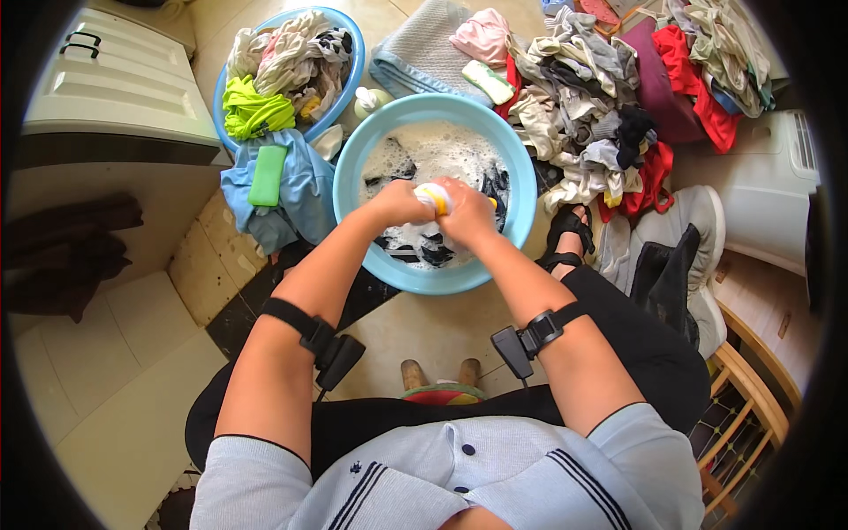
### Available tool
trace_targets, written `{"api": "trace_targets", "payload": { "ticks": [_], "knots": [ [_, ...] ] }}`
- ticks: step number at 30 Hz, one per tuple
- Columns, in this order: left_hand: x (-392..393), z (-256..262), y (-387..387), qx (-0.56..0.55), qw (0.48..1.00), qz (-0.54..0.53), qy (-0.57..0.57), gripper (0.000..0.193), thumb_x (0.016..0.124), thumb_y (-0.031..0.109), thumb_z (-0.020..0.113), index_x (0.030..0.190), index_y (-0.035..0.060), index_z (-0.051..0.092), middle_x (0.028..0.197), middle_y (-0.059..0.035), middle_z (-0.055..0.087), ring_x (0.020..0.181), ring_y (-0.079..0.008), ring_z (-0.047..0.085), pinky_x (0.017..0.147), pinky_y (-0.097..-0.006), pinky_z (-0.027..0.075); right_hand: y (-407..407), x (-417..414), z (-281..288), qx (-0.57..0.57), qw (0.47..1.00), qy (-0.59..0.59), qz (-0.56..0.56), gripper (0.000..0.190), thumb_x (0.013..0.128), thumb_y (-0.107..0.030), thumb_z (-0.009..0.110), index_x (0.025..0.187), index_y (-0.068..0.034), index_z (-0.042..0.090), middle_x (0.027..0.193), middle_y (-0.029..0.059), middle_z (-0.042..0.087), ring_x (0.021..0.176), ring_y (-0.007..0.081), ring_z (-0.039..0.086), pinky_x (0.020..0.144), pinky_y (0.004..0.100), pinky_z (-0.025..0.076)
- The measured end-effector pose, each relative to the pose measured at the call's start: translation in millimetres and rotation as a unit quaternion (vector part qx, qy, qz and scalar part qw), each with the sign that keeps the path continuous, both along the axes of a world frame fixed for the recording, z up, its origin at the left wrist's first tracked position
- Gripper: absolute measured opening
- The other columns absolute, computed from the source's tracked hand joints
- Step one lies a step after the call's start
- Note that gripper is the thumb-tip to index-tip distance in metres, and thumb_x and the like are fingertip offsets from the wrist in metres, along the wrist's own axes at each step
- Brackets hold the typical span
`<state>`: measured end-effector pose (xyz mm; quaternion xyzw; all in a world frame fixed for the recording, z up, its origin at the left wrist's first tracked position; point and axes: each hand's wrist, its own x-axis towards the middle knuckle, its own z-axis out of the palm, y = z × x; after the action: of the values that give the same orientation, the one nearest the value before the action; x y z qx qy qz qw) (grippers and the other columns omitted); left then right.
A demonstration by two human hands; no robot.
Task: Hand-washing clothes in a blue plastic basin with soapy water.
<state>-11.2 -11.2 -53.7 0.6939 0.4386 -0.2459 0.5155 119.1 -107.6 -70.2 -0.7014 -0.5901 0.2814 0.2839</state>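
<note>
Both my hands meet over a light-blue plastic basin of foamy water. My left hand grips one end of a wet white and yellow cloth. Fingers of my right hand are closed around the same cloth, and a yellow bit shows past its far side. Most of the cloth is hidden within my hands. Dark fabric with white parts lies half under the suds, below and around them.
Left of the basin, a green soap bar rests on light-blue cloth. Behind it stands a blue tub of laundry. A clothes pile lies to the right, near a pale soap bar and a folded towel. Grey-white shoes sit at right.
</note>
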Motion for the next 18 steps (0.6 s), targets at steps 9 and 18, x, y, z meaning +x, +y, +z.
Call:
{"api": "trace_targets", "payload": {
  "ticks": [9,18],
  "knots": [
    [-17.8,31.4,-41.9,0.572,0.75,-0.201,-0.264,0.057,0.064,0.009,0.061,0.12,0.015,0.048,0.131,-0.0071,0.037,0.121,-0.0285,0.036,0.1,-0.0452,0.027,26.9,57.6,3.7,-0.285,0.685,0.67,0.037,0.045,0.063,0.001,0.065,0.107,-0.002,0.054,0.091,0.0079,0.061,0.079,0.0145,0.06,0.07,0.0268,0.049],
    [14.8,56.1,20.0,0.564,0.614,-0.388,-0.392,0.031,0.066,0.022,0.057,0.097,0.0163,0.057,0.107,0.0012,0.05,0.091,-0.0182,0.052,0.062,-0.0266,0.049,31.4,45.6,17.9,-0.427,0.674,0.575,0.18,0.036,0.068,-0.002,0.068,0.102,0.0,0.058,0.093,0.0091,0.061,0.09,0.0147,0.058,0.079,0.0262,0.046]
  ]
}}
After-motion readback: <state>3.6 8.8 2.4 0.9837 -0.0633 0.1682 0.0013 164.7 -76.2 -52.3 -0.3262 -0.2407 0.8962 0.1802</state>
